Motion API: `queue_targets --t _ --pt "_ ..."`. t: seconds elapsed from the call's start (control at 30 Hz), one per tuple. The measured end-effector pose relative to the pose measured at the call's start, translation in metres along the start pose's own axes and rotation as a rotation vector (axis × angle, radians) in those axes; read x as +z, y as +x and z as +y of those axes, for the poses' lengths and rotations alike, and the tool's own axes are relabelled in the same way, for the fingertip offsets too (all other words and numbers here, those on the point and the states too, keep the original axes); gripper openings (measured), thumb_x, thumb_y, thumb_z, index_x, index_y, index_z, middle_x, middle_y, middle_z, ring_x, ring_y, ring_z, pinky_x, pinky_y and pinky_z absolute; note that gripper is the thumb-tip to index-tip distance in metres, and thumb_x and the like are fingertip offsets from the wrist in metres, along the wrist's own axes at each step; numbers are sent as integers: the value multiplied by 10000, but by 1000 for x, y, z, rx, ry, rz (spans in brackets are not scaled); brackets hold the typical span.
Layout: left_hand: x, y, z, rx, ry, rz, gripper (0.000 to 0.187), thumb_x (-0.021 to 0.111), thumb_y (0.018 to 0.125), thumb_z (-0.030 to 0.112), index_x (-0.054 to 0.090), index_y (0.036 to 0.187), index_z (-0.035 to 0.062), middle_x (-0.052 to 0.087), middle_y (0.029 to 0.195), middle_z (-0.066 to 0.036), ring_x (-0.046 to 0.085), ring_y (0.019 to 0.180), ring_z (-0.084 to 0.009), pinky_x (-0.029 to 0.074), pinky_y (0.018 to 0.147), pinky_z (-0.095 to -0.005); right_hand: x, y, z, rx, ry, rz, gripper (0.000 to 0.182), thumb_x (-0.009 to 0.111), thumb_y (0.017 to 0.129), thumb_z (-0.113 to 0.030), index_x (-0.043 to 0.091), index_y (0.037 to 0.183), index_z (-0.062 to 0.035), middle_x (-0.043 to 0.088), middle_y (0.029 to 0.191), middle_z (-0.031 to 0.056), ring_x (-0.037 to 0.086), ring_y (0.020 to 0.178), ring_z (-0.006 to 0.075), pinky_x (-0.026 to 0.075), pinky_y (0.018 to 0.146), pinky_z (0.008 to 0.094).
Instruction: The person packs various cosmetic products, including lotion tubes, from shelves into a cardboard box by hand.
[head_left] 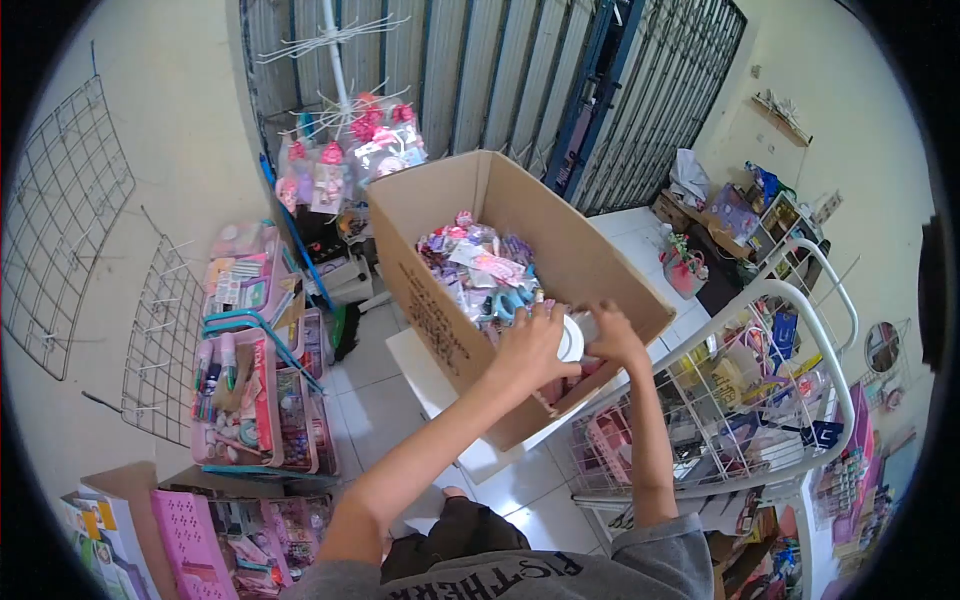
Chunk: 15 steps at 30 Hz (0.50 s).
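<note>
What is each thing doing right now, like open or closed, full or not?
Cardboard box: open, flaps up, filled with packaged toys.
White round thing: held inside the box; what it is cannot be told.
Left hand: gripping the white round thing.
Right hand: gripping it from the other side.
Metal gate: shut.
Wire cart: loaded with goods.

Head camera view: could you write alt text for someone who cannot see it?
Both hands, left hand and right hand, hold a white round thing over an open cardboard box packed with pink and purple toy packs. A white wire rack stands beside it.
</note>
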<state>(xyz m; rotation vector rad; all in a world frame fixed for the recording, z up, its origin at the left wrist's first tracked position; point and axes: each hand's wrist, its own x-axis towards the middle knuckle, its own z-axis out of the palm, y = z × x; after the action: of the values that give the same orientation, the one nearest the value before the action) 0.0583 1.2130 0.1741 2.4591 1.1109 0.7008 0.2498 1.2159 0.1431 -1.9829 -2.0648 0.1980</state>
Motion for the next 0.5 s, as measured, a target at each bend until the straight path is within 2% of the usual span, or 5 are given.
queue_targets --t 0.07,0.17,0.3,0.4,0.5 --pt "40 28 -4 -74 104 -210 776 730 522 344 398 1109 -40 499 1012 -209 490 944 -358 444 771 -420 27 12 32 -66 -110 -322 645 687 487 -223 475 1088 -122 459 1008 236 467 947 382 397 823 406" --pt "77 39 -14 -195 223 -555 722 734 530 332 438 1090 -16 513 1031 -170 502 953 -326 452 768 -403 33 12 29 -6 -91 -497 738 728 462 -274 449 1131 -133 460 1041 244 451 995 368 378 853 399" --pt "111 40 -32 -313 235 -741 575 742 520 314 528 983 49 530 1042 -105 506 972 -267 438 783 -403 21 16 20 -84 -129 -636 803 761 422 -227 435 1144 -93 508 1059 164 455 1014 327 388 854 385" --pt "87 26 -30 -69 161 -392 470 651 635 265 496 1021 47 535 978 -128 482 994 -281 432 780 -401 17 16 24 91 -24 -613 715 728 493 -132 431 1140 -61 492 1084 168 447 1029 324 383 862 373" --pt "23 -27 -26 93 -114 202 324 517 766 205 473 1055 66 504 961 -140 476 959 -309 398 813 -391 38 6 21 -192 78 146 587 642 586 -29 430 1133 -25 482 1098 179 470 1004 326 387 852 366"
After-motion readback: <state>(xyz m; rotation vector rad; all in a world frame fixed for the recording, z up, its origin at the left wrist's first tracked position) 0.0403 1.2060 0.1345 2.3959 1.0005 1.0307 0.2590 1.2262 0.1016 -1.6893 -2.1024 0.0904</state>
